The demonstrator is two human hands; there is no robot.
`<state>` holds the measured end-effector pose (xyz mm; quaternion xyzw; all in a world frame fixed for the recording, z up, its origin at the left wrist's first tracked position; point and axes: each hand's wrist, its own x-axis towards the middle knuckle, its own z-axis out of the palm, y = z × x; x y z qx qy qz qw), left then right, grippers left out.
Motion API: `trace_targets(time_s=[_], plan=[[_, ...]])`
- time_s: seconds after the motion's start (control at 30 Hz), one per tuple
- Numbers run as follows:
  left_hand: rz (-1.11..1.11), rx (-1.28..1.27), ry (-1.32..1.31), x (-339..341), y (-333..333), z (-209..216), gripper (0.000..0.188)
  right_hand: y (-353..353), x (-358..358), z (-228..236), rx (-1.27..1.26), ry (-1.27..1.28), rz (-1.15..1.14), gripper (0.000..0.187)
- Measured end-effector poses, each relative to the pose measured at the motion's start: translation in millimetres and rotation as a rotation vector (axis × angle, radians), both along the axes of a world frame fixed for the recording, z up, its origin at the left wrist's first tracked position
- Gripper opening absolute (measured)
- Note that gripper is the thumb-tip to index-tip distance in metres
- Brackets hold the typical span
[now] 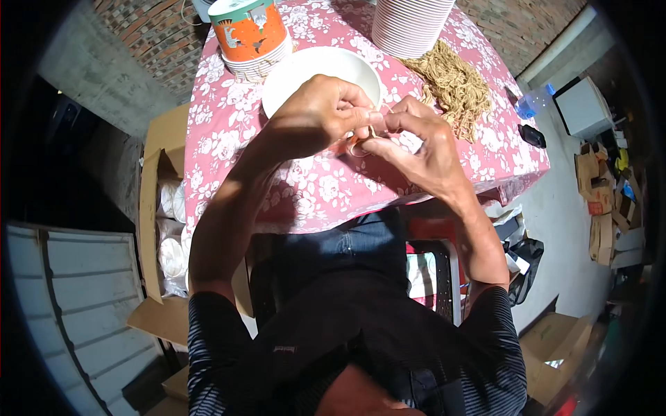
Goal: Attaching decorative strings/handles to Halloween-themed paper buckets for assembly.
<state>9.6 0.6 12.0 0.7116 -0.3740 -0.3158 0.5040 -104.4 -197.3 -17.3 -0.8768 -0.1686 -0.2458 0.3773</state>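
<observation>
Over the table's near half, my left hand (333, 111) and my right hand (427, 149) meet with fingertips pinched together. A short piece of tan cord (372, 130) shows between them, and both hands seem to grip it. Just below the fingers a small curved orange and white edge (357, 147) shows; the fingers hide most of it, so I cannot tell what it is. Behind my left hand is a wide round white container (288, 76), partly covered by that hand. A loose heap of tan cords (454, 90) lies beyond my right hand.
On the flowered pink tablecloth (222, 145) stand a stack of white tubs (413, 28) and an orange and green patterned tub (250, 33) on other tubs. A black object (532, 136) lies at the right edge. Left of the table is an open cardboard box (149, 208) with wrapped white items.
</observation>
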Motion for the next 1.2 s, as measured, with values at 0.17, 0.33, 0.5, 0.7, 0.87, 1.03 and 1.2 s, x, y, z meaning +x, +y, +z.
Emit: trace_targets(time_s=[0.17, 0.33, 0.5, 0.7, 0.87, 1.03, 1.2], plan=[[0.051, -0.009, 0.007, 0, 0, 5, 0.022, 3, 0, -12, 0.249, 0.049, -0.051, 0.011], [0.025, -0.231, 0.216, -3, 8, 6, 0.023, 10, -6, -14, 0.123, 0.070, -0.054, 0.010], [0.068, -0.051, 0.005, -22, 4, 15, 0.023, 6, -9, -5, 0.349, 0.240, -0.006, 0.017], [0.077, -0.074, -0.268, -25, 2, 8, 0.018, 0, -11, 6, 0.372, 0.409, 0.025, 0.020], [0.179, -0.105, -0.344, -26, 0, 2, 0.019, 1, -16, 9, 0.300, 0.276, 0.035, 0.018], [0.225, -0.140, -0.318, -30, -2, 2, 0.016, 4, -17, 1, 0.369, 0.268, 0.006, 0.017], [0.199, -0.156, -0.197, -24, 3, -5, 0.014, 12, -11, -9, 0.623, 0.368, -0.002, 0.014]])
